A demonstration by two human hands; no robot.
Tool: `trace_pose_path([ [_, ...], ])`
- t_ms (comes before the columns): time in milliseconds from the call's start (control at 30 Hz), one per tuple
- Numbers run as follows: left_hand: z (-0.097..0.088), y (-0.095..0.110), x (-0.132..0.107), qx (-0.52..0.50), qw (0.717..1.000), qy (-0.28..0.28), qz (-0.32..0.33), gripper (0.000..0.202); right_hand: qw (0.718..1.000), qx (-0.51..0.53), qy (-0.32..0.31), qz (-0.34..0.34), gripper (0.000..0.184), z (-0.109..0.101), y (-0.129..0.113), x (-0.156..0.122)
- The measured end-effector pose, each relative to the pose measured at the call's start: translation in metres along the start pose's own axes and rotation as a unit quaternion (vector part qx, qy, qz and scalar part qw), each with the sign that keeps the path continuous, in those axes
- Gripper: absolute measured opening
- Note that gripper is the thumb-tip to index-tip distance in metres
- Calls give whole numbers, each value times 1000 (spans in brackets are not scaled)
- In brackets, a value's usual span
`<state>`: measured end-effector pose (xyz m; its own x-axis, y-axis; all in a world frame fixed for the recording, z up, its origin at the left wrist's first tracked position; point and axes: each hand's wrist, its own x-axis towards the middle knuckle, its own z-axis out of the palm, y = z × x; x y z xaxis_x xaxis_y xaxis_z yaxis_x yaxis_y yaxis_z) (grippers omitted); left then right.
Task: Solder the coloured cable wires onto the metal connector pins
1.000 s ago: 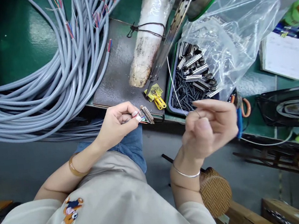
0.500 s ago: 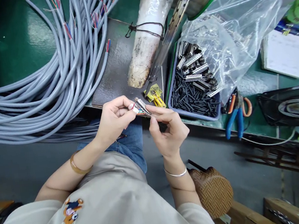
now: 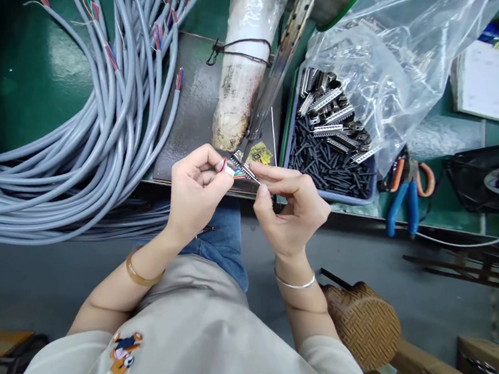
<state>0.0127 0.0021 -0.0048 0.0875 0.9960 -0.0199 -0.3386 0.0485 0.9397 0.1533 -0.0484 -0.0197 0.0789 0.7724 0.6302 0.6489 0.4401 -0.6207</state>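
Note:
My left hand (image 3: 198,190) is closed in a pinch on the end of a cable, from which coloured wires (image 3: 239,174) fan out. Between thumb and fingers, my right hand (image 3: 294,209) grips one end of a metal multi-pin connector (image 3: 242,165). The wires reach the connector's row of pins; whether each is joined is too small to tell. Just above the connector ends a metal rod-like tool, apparently a soldering iron (image 3: 270,76), mounted beside a white wrapped, stained cylinder (image 3: 238,86). Its tip appears close to the pins; contact cannot be made out.
Grey cables (image 3: 69,153) with stripped ends heap on the left. On the right, a blue tray (image 3: 341,199) holds connectors (image 3: 327,103) and short black tubes (image 3: 318,158), partly under a plastic bag (image 3: 429,28). Blue-handled pliers (image 3: 402,202) lie beside it. A woven-top stool (image 3: 366,324) stands below.
Both hands have moved up slightly and to the right, bringing the connector up to the lower end of the rod-like tool. The view has shifted a little.

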Motion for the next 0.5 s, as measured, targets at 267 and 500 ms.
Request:
trace_pose_path([
  [267,2,1,-1,15,1000,6,11,18,1000,9,-1,-11,14,0,0,6],
  [500,0,4,-3,25,1000,8,-11,19,999,-17,-1,-30,16,-1,-5,8],
])
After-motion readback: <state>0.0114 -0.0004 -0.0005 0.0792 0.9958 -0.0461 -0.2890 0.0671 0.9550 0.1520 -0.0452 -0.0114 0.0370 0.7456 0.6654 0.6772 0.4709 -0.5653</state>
